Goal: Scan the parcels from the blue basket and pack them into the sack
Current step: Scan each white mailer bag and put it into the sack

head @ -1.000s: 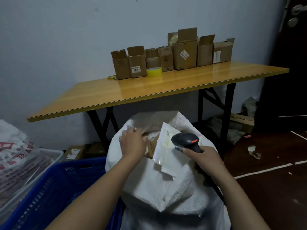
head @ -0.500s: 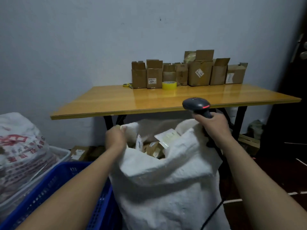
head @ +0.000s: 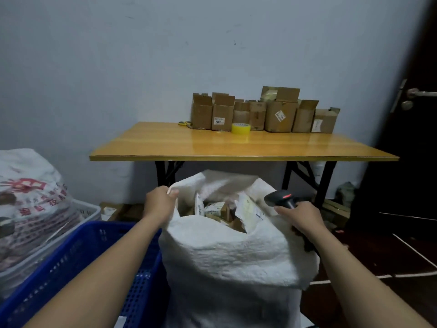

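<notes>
Both hands are at the mouth of the white woven sack [head: 224,256], one on each side and well apart. The left hand [head: 160,204] grips the sack's left rim, fingers curled over the folded edge. The right hand [head: 305,218] is wrapped round the handle of a barcode scanner [head: 281,198] at the right rim; whether it also pinches the cloth cannot be told.

The sack stands on the floor in front of the worktop [head: 236,147], just beside the blue basket [head: 78,256]. Its open top shows packed parcels [head: 217,209]: small cartons and flat white mailers standing on edge. The left arm hides most of the basket's inside, so whether any parcels remain there cannot be told.

The sack looks soft and floppy, and its mouth would likely sag shut if released. The rolled rim is the sensible place to hold it. Filled this high, it is probably heavy, so it would be better dragged or lifted with 2 hands. The mailers seem light, limp and slick, best taken by an edge, while the cartons look stiffer.
</notes>
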